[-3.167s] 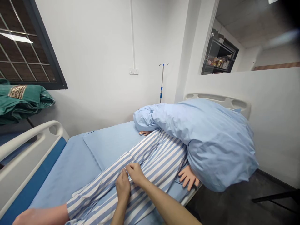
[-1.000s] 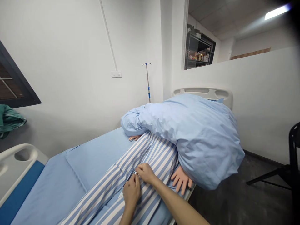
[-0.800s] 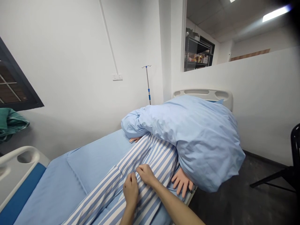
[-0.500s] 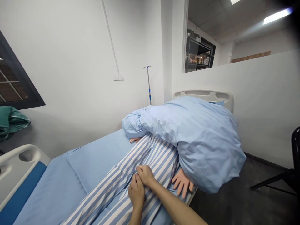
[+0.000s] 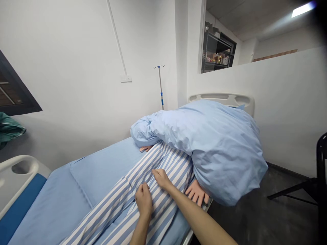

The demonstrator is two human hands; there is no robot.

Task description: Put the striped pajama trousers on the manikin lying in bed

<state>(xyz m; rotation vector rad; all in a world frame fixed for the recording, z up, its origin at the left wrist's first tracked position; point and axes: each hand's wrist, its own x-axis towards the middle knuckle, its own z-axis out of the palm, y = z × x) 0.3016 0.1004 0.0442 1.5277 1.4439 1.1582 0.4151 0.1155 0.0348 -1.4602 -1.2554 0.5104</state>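
A figure that looks like a mannequin lies on the bed in striped blue-and-white trousers (image 5: pixel 122 194). My left hand (image 5: pixel 143 200) is closed over the trousers' upper part, thumb side up. Slightly farther up and to the right, my right hand (image 5: pixel 161 178) is also closed, close against the striped cloth. Whatever either set of fingers may hold is hidden. Beside the right hip rests the mannequin's hand (image 5: pixel 197 193), palm down with fingers spread. Its other hand (image 5: pixel 146 148) peeks out on the far side. A bunched light-blue quilt (image 5: pixel 204 136) covers the upper body.
Blue sheet covers the bed (image 5: pixel 74 190), with a white headboard (image 5: pixel 219 97) and a footboard (image 5: pixel 20 170) at its ends. An IV pole (image 5: pixel 160 88) stands by the wall. A black chair (image 5: pixel 320 170) is on the right, and green cloth (image 5: pixel 10 127) hangs at left.
My hands, close together before, have come apart: the left one sits farther left, the right one a little farther up the trousers. The view has shifted slightly.
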